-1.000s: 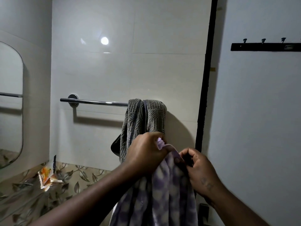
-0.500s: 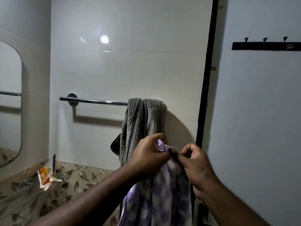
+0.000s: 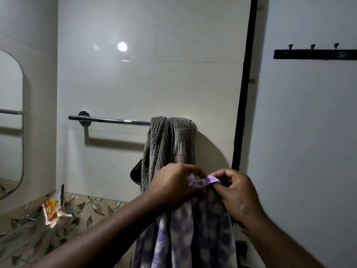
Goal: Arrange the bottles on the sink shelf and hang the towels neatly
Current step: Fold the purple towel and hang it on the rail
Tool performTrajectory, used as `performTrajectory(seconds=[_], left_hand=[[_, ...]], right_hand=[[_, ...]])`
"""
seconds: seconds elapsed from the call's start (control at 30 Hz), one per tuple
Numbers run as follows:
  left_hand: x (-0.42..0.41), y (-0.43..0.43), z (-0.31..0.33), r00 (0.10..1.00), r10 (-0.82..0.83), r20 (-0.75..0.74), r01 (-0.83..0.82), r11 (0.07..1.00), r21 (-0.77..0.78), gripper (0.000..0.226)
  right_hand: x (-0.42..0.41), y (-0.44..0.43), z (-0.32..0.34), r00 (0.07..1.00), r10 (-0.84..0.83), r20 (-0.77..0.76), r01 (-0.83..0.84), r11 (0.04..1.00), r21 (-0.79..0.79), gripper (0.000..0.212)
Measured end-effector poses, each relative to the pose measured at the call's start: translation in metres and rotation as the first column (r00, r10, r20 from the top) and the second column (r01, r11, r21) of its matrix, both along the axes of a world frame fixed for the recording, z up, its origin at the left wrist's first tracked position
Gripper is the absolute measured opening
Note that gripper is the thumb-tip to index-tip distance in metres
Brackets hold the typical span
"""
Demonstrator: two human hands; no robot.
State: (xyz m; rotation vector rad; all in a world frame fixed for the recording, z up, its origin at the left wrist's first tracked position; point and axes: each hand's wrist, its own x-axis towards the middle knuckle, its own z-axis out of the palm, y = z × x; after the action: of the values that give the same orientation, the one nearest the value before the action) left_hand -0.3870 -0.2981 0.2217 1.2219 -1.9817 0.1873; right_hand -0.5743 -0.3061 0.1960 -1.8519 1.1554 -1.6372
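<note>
A purple-and-white checked towel [image 3: 183,235] hangs down in front of me, bunched along its top edge. My left hand [image 3: 172,185] grips that top edge on the left, and my right hand [image 3: 234,194] pinches it on the right, with a short strip of purple hem stretched between them. Just behind my hands a grey ribbed towel [image 3: 170,144] is draped in a bundle over the right end of a chrome towel bar [image 3: 110,120] on the white tiled wall. No bottles or sink shelf are in view.
A black hook rail [image 3: 314,54] with three hooks is mounted high on the right wall. A mirror [image 3: 10,120] hangs on the left wall. Below it, orange sachets [image 3: 51,210] lie on a leaf-patterned ledge. A black door frame [image 3: 243,105] runs vertically right of the bar.
My hands have drawn slightly apart along the purple towel's top edge, opening a short strip of hem between them. The grey towel has not moved.
</note>
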Motion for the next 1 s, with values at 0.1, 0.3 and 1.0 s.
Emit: performTrajectory(seconds=[0.1, 0.3, 1.0], left_hand=[[0.001, -0.003, 0.002, 0.966, -0.06, -0.249, 0.052, 0.998, -0.04, 0.038], [0.008, -0.01, -0.003, 0.891, -0.047, -0.453, 0.073, 0.997, 0.041, 0.073], [0.001, 0.004, 0.002, 0.979, -0.167, -0.119, 0.187, 0.965, 0.182, 0.057]], right_hand=[[0.005, 0.002, 0.001, 0.998, 0.047, 0.044, -0.047, 0.999, -0.002, 0.011], [0.004, 0.006, -0.004, 0.986, 0.022, 0.167, -0.022, 1.0, -0.003, 0.008], [-0.001, 0.014, 0.011, 0.998, 0.036, 0.056, -0.034, 0.999, -0.026, 0.01]])
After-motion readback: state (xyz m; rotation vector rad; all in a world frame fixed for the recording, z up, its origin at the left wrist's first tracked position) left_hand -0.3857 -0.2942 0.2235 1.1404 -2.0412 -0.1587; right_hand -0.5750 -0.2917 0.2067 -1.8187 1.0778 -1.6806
